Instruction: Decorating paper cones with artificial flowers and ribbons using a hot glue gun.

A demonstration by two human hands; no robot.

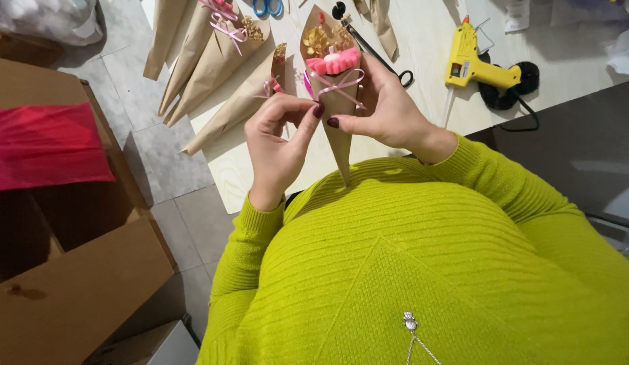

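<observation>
My lime-green ribbed sweater (423,270) fills the near frame, small silver pendant (410,322) hanging on it. Far left: open cardboard box (71,297) with red tissue sheet (44,145) inside, on grey floor tiles (172,159). My left hand (281,138): thumb and index pinched nearly shut on a strand of the pink ribbon bow (338,84), other fingers curled loosely. My right hand (389,111) wraps the back of the kraft paper cone (341,128), thumb pressing its front; the grip is closed round it. Cone is held upright between both hands, tip just above my chest, in front of the table edge. It's already filled: gold dried sprigs (324,37) and a pink flower-shaped piece (333,63) on top. Judgement: filling done, bow tied or nearly so, only adjusting left on this one. Four finished-looking cones (220,61) lie on the light wood tabletop (423,47), some with pink ribbon. Blue-handled scissors (267,7) at top edge, black-handled tool (368,44) behind the cone, yellow glue gun (473,64) with black cord (517,108) to the right. Far right is dark and unclear.
</observation>
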